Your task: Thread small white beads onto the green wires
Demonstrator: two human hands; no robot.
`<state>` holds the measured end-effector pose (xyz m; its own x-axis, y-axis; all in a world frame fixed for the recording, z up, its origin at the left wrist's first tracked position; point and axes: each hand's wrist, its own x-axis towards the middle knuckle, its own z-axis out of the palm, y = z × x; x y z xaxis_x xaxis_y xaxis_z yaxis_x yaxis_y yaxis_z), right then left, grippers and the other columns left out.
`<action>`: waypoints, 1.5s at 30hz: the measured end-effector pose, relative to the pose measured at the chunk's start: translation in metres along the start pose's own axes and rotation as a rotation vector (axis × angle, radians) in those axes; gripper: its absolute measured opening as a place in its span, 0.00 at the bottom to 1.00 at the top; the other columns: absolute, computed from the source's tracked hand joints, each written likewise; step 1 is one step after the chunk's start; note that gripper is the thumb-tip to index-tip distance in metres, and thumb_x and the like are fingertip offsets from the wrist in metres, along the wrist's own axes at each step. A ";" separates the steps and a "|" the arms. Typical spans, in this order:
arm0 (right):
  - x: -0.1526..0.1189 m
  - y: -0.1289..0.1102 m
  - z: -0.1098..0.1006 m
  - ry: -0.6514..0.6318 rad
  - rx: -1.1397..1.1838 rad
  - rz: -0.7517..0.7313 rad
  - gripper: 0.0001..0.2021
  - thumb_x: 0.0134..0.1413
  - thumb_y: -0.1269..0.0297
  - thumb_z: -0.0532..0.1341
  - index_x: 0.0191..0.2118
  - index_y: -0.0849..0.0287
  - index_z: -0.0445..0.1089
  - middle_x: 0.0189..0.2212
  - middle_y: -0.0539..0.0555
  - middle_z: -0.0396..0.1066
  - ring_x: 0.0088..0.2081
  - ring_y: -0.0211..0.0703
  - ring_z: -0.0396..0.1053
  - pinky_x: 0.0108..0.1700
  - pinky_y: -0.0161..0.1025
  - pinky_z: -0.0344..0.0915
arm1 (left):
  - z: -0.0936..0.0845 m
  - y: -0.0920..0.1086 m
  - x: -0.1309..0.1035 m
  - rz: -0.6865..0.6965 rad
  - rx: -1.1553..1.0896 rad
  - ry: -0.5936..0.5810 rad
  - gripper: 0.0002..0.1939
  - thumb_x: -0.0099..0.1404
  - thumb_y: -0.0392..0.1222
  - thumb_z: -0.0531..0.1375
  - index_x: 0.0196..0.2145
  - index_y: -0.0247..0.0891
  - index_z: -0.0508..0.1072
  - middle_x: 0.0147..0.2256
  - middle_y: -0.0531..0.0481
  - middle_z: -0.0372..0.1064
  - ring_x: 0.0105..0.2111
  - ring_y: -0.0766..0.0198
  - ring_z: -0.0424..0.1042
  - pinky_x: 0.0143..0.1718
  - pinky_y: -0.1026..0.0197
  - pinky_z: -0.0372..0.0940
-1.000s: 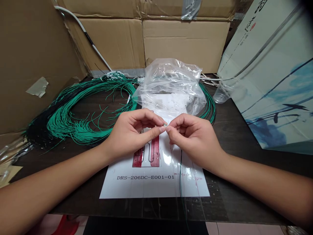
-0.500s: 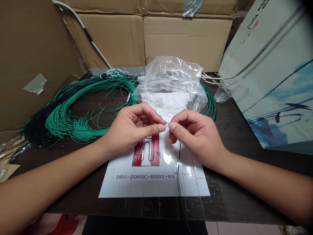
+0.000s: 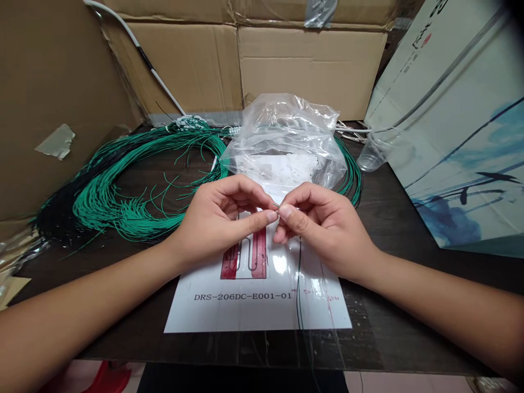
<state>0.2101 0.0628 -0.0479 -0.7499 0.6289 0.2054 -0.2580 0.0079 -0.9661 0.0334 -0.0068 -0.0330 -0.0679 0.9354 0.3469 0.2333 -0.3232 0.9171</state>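
My left hand and my right hand meet fingertip to fingertip above a printed sheet. Each is closed in a pinch. Between the tips is something thin and small, mostly hidden by the fingers. Dark green and black wires hang from below my right hand, over the sheet and past the table's front edge. Under my left hand the sheet shows a drawing with red bands.
A large coil of green and black wires lies at the left. Behind my hands sits a clear plastic bag, with more green wire and a clear plastic cup to its right. Cardboard stands behind.
The fingertips of both hands have come closer together, covering more of the small piece between them. The right hand's lower fingers have shifted slightly left.
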 end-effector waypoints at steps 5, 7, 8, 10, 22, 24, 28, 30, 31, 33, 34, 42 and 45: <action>0.003 0.004 0.000 0.038 0.048 0.014 0.13 0.53 0.57 0.71 0.33 0.60 0.69 0.27 0.49 0.74 0.30 0.35 0.76 0.34 0.32 0.75 | -0.002 -0.003 -0.001 0.052 0.101 0.036 0.09 0.55 0.35 0.72 0.33 0.38 0.75 0.32 0.52 0.78 0.32 0.66 0.78 0.36 0.66 0.75; 0.004 0.004 0.000 0.061 0.053 0.019 0.14 0.52 0.57 0.72 0.32 0.60 0.69 0.27 0.49 0.74 0.31 0.36 0.76 0.35 0.32 0.75 | -0.002 -0.002 -0.002 0.061 0.141 0.056 0.10 0.55 0.36 0.72 0.33 0.39 0.76 0.32 0.52 0.78 0.32 0.66 0.78 0.35 0.65 0.75; 0.004 0.003 0.000 0.072 0.056 0.019 0.14 0.51 0.58 0.72 0.32 0.60 0.69 0.27 0.49 0.75 0.31 0.36 0.76 0.35 0.32 0.74 | -0.001 -0.001 -0.002 0.067 0.164 0.069 0.09 0.55 0.36 0.72 0.33 0.39 0.76 0.32 0.52 0.77 0.31 0.66 0.78 0.34 0.66 0.75; 0.004 0.002 0.001 0.092 0.060 0.015 0.13 0.51 0.59 0.72 0.31 0.60 0.69 0.28 0.49 0.75 0.31 0.35 0.76 0.36 0.32 0.74 | -0.001 0.001 -0.002 0.082 0.197 0.094 0.09 0.55 0.35 0.72 0.32 0.38 0.76 0.31 0.53 0.76 0.31 0.67 0.77 0.34 0.66 0.74; 0.005 0.007 -0.002 0.049 -0.040 -0.029 0.13 0.59 0.58 0.67 0.34 0.61 0.66 0.24 0.49 0.71 0.27 0.32 0.70 0.31 0.29 0.68 | -0.003 -0.003 0.001 0.116 0.210 0.071 0.09 0.59 0.33 0.68 0.31 0.37 0.69 0.31 0.52 0.73 0.33 0.66 0.74 0.35 0.64 0.70; 0.004 0.007 -0.002 0.056 -0.048 -0.044 0.13 0.59 0.59 0.68 0.34 0.61 0.67 0.24 0.48 0.71 0.27 0.31 0.70 0.31 0.29 0.68 | -0.003 -0.004 0.000 0.121 0.221 0.036 0.07 0.61 0.33 0.67 0.33 0.37 0.71 0.32 0.51 0.73 0.34 0.66 0.73 0.35 0.63 0.70; 0.004 0.006 -0.002 0.071 -0.072 -0.073 0.12 0.59 0.59 0.68 0.33 0.61 0.67 0.25 0.47 0.70 0.27 0.31 0.70 0.30 0.29 0.68 | -0.003 -0.005 -0.001 0.116 0.209 -0.006 0.06 0.62 0.34 0.66 0.36 0.37 0.73 0.34 0.50 0.73 0.36 0.65 0.73 0.36 0.64 0.70; 0.003 0.006 -0.001 0.064 -0.090 -0.087 0.12 0.59 0.60 0.68 0.33 0.61 0.67 0.25 0.47 0.70 0.27 0.31 0.70 0.30 0.28 0.68 | -0.003 -0.005 0.000 0.098 0.179 -0.008 0.08 0.60 0.33 0.67 0.36 0.37 0.73 0.35 0.50 0.73 0.36 0.66 0.74 0.36 0.65 0.71; 0.003 0.007 -0.001 0.060 -0.100 -0.095 0.12 0.59 0.60 0.67 0.33 0.61 0.67 0.25 0.47 0.70 0.27 0.31 0.70 0.30 0.28 0.68 | -0.003 -0.005 0.000 0.083 0.163 -0.005 0.09 0.59 0.33 0.69 0.36 0.37 0.73 0.35 0.51 0.74 0.36 0.66 0.74 0.36 0.66 0.71; 0.002 0.007 -0.001 0.055 -0.117 -0.108 0.11 0.59 0.60 0.67 0.33 0.61 0.67 0.26 0.48 0.70 0.28 0.31 0.70 0.30 0.28 0.68 | -0.003 -0.005 0.001 0.040 0.130 0.002 0.11 0.56 0.31 0.71 0.35 0.37 0.74 0.33 0.52 0.74 0.35 0.68 0.75 0.36 0.68 0.71; 0.002 0.007 -0.001 0.052 -0.123 -0.113 0.11 0.60 0.61 0.67 0.33 0.61 0.67 0.26 0.48 0.70 0.28 0.31 0.70 0.31 0.28 0.68 | -0.003 -0.004 0.001 0.012 0.110 0.002 0.11 0.54 0.30 0.71 0.34 0.37 0.74 0.33 0.53 0.75 0.34 0.68 0.75 0.35 0.69 0.71; 0.003 0.005 0.000 0.016 -0.152 -0.164 0.08 0.61 0.63 0.65 0.34 0.62 0.68 0.30 0.51 0.69 0.33 0.34 0.68 0.35 0.33 0.66 | -0.005 -0.003 0.005 -0.082 -0.127 -0.003 0.13 0.52 0.28 0.72 0.27 0.36 0.72 0.28 0.56 0.75 0.29 0.72 0.75 0.34 0.72 0.72; 0.003 0.004 -0.001 -0.017 -0.157 -0.182 0.07 0.62 0.65 0.62 0.33 0.61 0.68 0.32 0.52 0.68 0.36 0.37 0.67 0.37 0.35 0.65 | -0.004 -0.003 0.005 -0.057 -0.150 -0.019 0.14 0.52 0.26 0.72 0.27 0.36 0.70 0.28 0.56 0.76 0.30 0.73 0.75 0.34 0.73 0.72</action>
<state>0.2073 0.0655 -0.0513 -0.7101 0.5929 0.3798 -0.2928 0.2418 -0.9251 0.0283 -0.0015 -0.0327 -0.0581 0.9549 0.2911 0.0822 -0.2860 0.9547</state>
